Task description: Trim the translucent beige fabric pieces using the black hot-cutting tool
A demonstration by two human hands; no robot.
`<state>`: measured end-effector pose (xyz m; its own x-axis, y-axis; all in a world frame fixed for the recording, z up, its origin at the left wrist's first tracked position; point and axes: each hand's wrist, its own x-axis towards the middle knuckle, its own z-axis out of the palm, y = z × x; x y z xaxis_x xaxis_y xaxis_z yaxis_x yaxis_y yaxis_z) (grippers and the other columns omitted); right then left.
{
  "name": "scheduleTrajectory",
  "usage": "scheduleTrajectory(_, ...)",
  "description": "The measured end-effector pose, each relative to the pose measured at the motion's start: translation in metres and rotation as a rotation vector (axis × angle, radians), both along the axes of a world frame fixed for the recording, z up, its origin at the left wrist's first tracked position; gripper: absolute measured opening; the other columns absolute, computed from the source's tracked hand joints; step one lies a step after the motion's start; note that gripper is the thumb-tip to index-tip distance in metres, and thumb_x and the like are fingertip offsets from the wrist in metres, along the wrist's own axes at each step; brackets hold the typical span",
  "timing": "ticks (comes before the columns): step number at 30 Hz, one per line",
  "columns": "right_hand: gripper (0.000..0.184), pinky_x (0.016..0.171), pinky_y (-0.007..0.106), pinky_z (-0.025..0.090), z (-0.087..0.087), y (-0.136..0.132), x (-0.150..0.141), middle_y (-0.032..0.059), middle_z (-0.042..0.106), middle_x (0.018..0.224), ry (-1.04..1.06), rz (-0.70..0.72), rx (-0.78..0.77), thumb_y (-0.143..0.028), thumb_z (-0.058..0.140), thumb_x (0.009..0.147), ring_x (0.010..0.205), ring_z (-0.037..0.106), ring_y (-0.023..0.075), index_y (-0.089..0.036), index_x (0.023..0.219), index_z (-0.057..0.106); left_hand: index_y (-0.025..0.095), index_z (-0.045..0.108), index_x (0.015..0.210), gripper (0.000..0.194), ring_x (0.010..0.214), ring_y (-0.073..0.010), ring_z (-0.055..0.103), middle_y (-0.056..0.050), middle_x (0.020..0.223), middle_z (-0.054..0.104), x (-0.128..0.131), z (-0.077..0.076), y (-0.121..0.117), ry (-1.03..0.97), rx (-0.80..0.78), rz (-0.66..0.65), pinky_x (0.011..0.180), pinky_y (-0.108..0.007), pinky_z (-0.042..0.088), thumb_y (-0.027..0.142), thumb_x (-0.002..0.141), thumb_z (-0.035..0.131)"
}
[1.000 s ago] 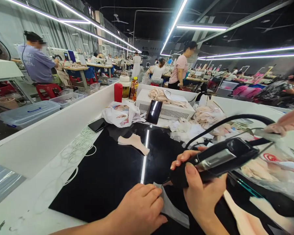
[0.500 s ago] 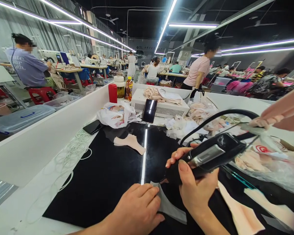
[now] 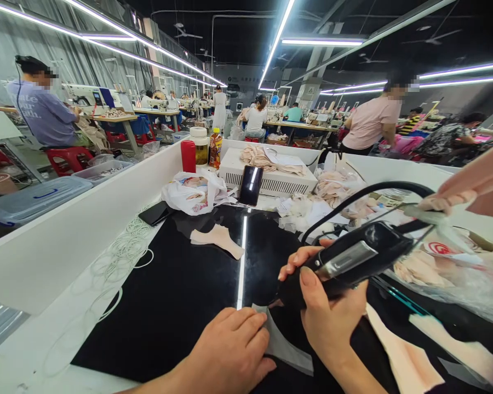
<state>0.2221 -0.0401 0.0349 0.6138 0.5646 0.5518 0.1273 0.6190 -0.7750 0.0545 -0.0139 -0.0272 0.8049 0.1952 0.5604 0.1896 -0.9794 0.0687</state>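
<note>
My right hand (image 3: 331, 320) is wrapped round a black corded handheld tool (image 3: 380, 243) with a silver plate on its side. The tool tilts down to the left, its tip near the edge of a thin grey translucent fabric piece (image 3: 290, 350). Curled fingers of my left hand (image 3: 232, 347) press that piece onto the black work mat (image 3: 181, 298), close to the tip. A beige cut fabric piece (image 3: 219, 239) lies farther back on the mat. Another beige piece (image 3: 406, 350) rests to the right of my right wrist. The palm sides of both hands are hidden.
A phone (image 3: 250, 186) leans on a white vented box (image 3: 271, 172) at the back. White cord loops (image 3: 127, 246) lie left, beside a white bag (image 3: 195, 191). Bagged beige pieces (image 3: 435, 268) crowd the right. The tool's cable (image 3: 378, 186) arches above. Low white walls (image 3: 107, 213) edge the table.
Both hands, the tool and the grey piece look unmoved. In the background, a person in a pink top has moved to the right.
</note>
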Motion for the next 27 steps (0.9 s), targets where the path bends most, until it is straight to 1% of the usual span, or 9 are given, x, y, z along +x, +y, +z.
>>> scheduleTrajectory(4, 0.037, 0.055, 0.03, 0.059, 0.0002, 0.0002, -0.0016, -0.0037, 0.066, 0.087, 0.007, -0.02, -0.019, -0.015, 0.073, 0.09, 0.067, 0.067, 0.0147, -0.03, 0.119, 0.055, 0.015, 0.064, 0.105, 0.037, 0.109, -0.0186, 0.071, -0.004, 0.119, 0.076, 0.0012, 0.0021, -0.0004, -0.021, 0.005, 0.005, 0.084, -0.031, 0.056, 0.043, 0.113, 0.042)
scheduleTrajectory(7, 0.036, 0.053, 0.028, 0.056, -0.0001, -0.0001, -0.0014, -0.0036, 0.066, 0.086, 0.023, -0.021, -0.024, -0.016, 0.074, 0.091, 0.068, 0.066, 0.0147, -0.03, 0.118, 0.055, 0.015, 0.064, 0.104, 0.037, 0.109, -0.0184, 0.071, -0.003, 0.119, 0.076, 0.0022, 0.0009, -0.0007, -0.024, 0.004, 0.006, 0.084, -0.031, 0.056, 0.043, 0.113, 0.042)
scheduleTrajectory(12, 0.037, 0.058, 0.031, 0.059, -0.0011, -0.0003, -0.0023, -0.0035, 0.065, 0.087, 0.056, 0.013, 0.004, -0.02, 0.077, 0.09, 0.069, 0.066, 0.0154, -0.03, 0.12, 0.056, 0.015, 0.064, 0.104, 0.035, 0.109, -0.0189, 0.071, -0.004, 0.12, 0.076, 0.002, -0.0008, -0.0004, -0.015, 0.003, 0.001, 0.082, -0.031, 0.056, 0.043, 0.112, 0.045)
scheduleTrajectory(17, 0.037, 0.058, 0.031, 0.06, -0.0026, 0.0016, -0.0066, -0.0034, 0.065, 0.088, 0.048, 0.055, 0.011, -0.023, 0.077, 0.09, 0.068, 0.066, 0.0149, -0.03, 0.12, 0.056, 0.015, 0.065, 0.102, 0.032, 0.106, -0.0196, 0.072, -0.004, 0.115, 0.077, 0.0013, -0.0026, -0.0005, -0.028, -0.01, -0.005, 0.08, -0.031, 0.056, 0.04, 0.111, 0.047)
scheduleTrajectory(22, 0.036, 0.057, 0.031, 0.059, -0.0022, 0.0035, -0.0084, -0.0039, 0.065, 0.085, 0.049, 0.034, -0.001, -0.024, 0.077, 0.09, 0.064, 0.065, 0.0143, -0.029, 0.118, 0.055, 0.014, 0.065, 0.105, 0.03, 0.106, -0.0205, 0.071, -0.005, 0.116, 0.076, 0.0021, -0.006, -0.0002, -0.021, -0.007, -0.006, 0.081, -0.031, 0.057, 0.041, 0.109, 0.052)
scheduleTrajectory(27, 0.034, 0.056, 0.03, 0.058, 0.0021, 0.006, -0.0102, -0.0043, 0.065, 0.083, 0.054, 0.002, -0.023, -0.023, 0.076, 0.09, 0.064, 0.065, 0.0144, -0.029, 0.116, 0.055, 0.014, 0.065, 0.102, 0.032, 0.105, -0.0195, 0.072, -0.005, 0.114, 0.077, 0.0028, -0.0049, -0.0001, -0.038, 0.007, 0.002, 0.08, -0.031, 0.057, 0.041, 0.11, 0.049)
